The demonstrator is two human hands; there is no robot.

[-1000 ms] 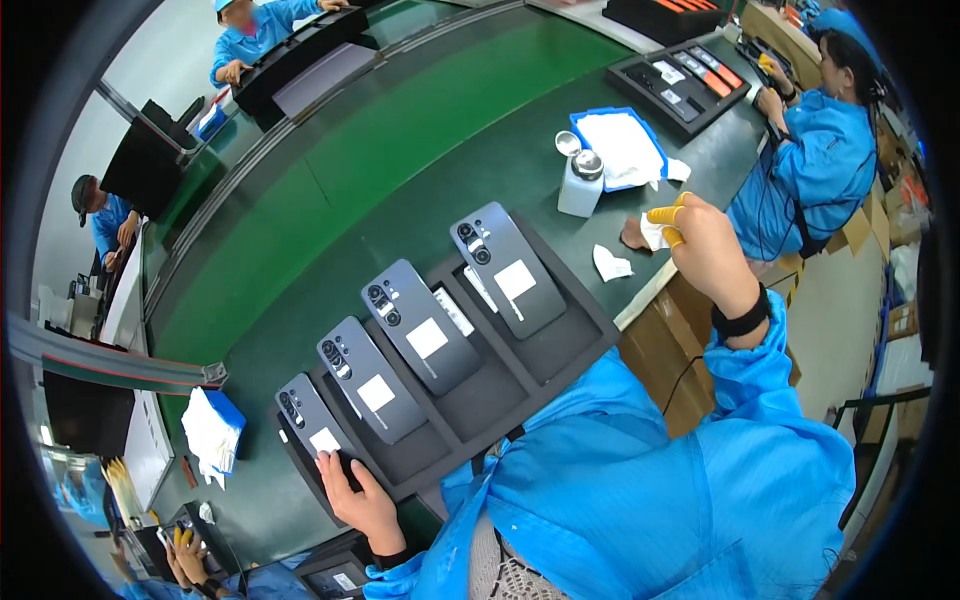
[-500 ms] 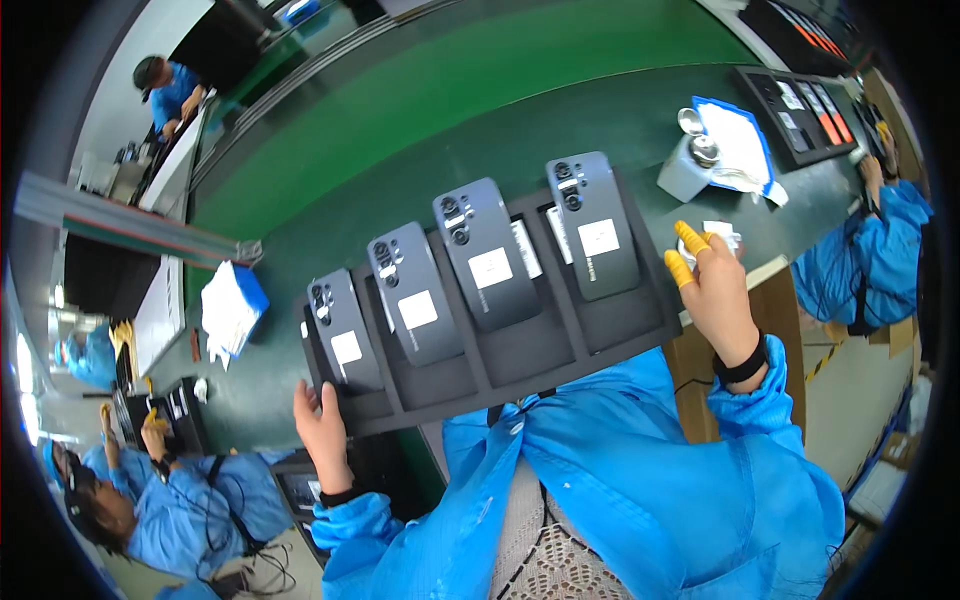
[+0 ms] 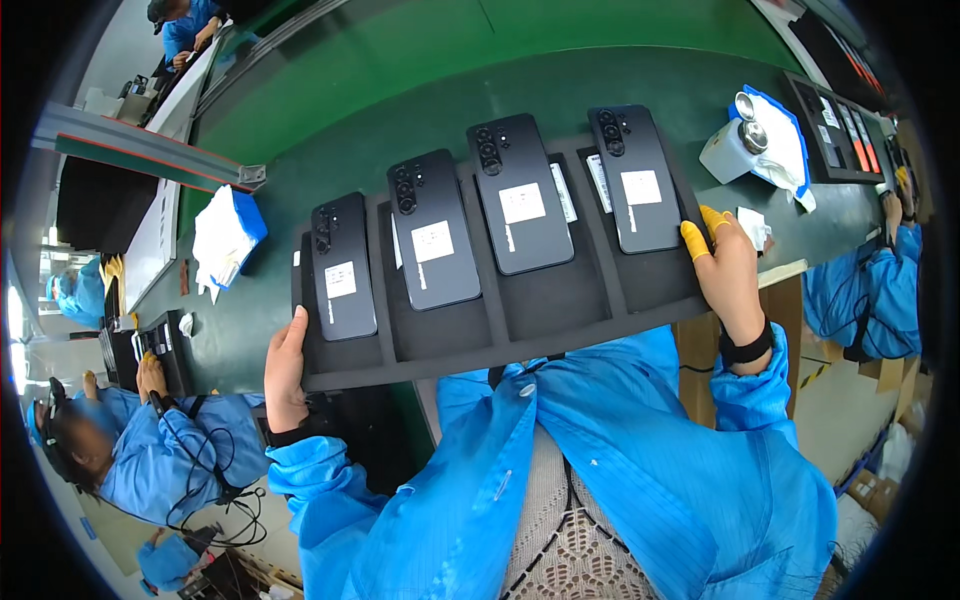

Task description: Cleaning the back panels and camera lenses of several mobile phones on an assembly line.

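Note:
A black foam tray (image 3: 440, 362) lies tilted in front of me, its near edge close to my body. Several dark phones rest in its slots, backs up, each with a white label: the leftmost phone (image 3: 343, 265), the second phone (image 3: 434, 230), the third phone (image 3: 520, 195) and the rightmost phone (image 3: 635, 180). My left hand (image 3: 287, 372) is closed on the tray's left end, thumb up along the rim. At the right end my right hand (image 3: 732, 275), yellow cots on two fingers, grips the tray beside the rightmost phone.
Beyond my right hand are a crumpled white wipe (image 3: 752, 228), a pump bottle (image 3: 733, 152) and a blue box of wipes (image 3: 783, 135). Another blue box of wipes (image 3: 228, 238) stands left on the green table (image 3: 400, 110). Co-workers sit at both sides; a dark phone tray (image 3: 835, 130) lies far right.
My right hand has come down onto the tray's right end, and my left hand has closed on its left end. The wipe lies apart from my right hand. The tray appears turned slightly and higher in view.

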